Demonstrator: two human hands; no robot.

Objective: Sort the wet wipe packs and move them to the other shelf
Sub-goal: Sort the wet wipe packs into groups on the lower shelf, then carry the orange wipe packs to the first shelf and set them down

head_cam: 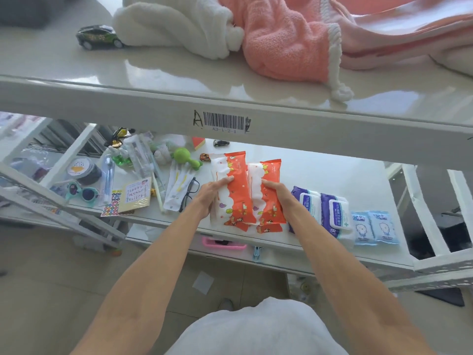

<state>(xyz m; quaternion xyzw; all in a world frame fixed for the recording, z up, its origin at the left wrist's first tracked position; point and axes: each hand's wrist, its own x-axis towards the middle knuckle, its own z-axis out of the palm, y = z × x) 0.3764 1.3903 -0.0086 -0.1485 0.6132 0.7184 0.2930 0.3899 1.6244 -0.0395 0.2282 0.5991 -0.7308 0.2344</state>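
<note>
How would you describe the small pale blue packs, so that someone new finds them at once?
Look at the lower shelf, below the barcode label. At its right front edge, right of the purple packs, two small pale blue packs lie side by side. They are the smallest packs, each showing a cartoon baby.

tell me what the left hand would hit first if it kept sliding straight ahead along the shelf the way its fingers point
The left hand already grips an orange-and-white wet wipe pack. Its fingers point up and right across that pack, so it would likely meet the second orange-and-white pack lying alongside, though depth is hard to judge.
</note>
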